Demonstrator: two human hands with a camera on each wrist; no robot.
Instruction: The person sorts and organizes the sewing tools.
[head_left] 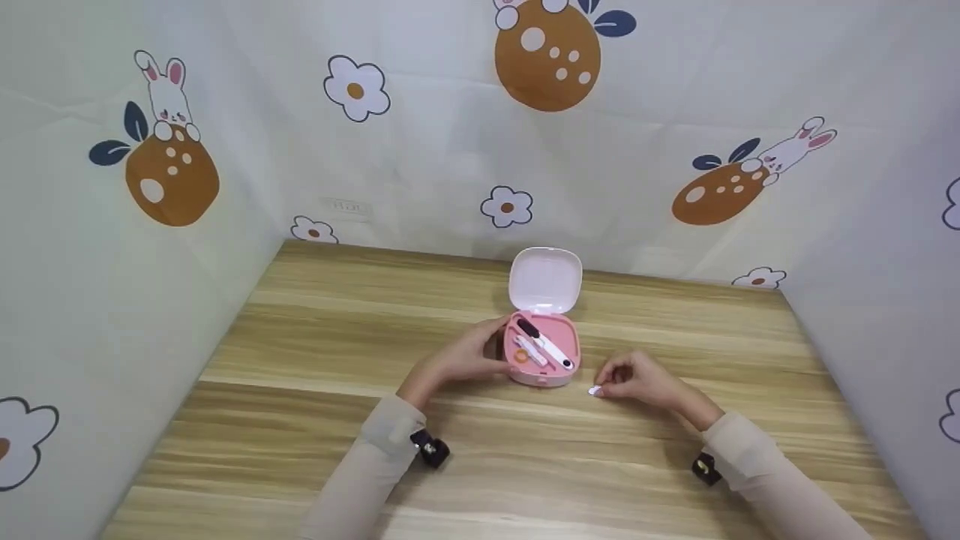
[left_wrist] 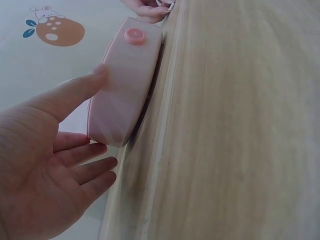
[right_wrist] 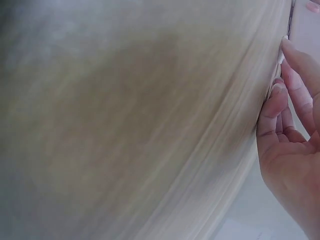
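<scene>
A small pink case (head_left: 541, 379) stands on the table with its pale lid (head_left: 546, 279) raised at the back. My left hand (head_left: 469, 352) holds its left side, thumb against the front wall; the left wrist view shows that wall with a round pink clasp (left_wrist: 135, 36). Inside the case lie a long white tool with a black end (head_left: 553, 351), a smaller white-and-pink piece (head_left: 531, 350) and an orange ring (head_left: 520, 355). To the right of the case, my right hand (head_left: 639, 381) pinches a small, shiny whitish piece (head_left: 595, 391) close to the tabletop; its kind cannot be made out.
The wood-grain table (head_left: 315, 330) spreads around the case. Pale cloth (head_left: 435, 150) printed with rabbits, oranges and flowers hangs behind it and along both sides. A small black camera (head_left: 430, 448) sits on the left wrist, another (head_left: 705, 469) on the right.
</scene>
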